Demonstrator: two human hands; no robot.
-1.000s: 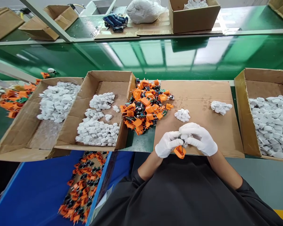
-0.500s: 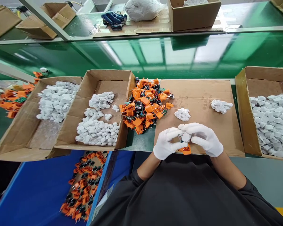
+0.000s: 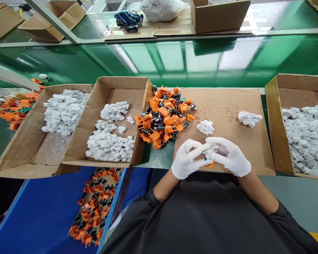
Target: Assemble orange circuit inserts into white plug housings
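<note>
My left hand (image 3: 187, 160), in a white glove, is closed on a small assembly with an orange part (image 3: 210, 164) that shows just below the fingers. My right hand (image 3: 229, 157), also gloved, has its fingers pressed together over the same piece, hiding most of it. Both hands are above the near edge of a cardboard sheet (image 3: 222, 102). Beyond them lies a small heap of white pieces (image 3: 205, 127), with another white heap (image 3: 249, 119) farther right. A pile of orange parts with circuit boards (image 3: 163, 118) sits to the left of the sheet.
Two cardboard boxes (image 3: 122, 83) (image 3: 21, 155) with white pieces stand at the left, and a third box (image 3: 272, 106) at the right. Below the table, at left, more orange parts (image 3: 95, 204) lie beside blue sheeting (image 3: 42, 211). A shelf with blue gloves (image 3: 129, 20) runs behind.
My right hand's fingers have moved over the held piece, covering its white round part and most of the orange part. The view has shifted slightly.
</note>
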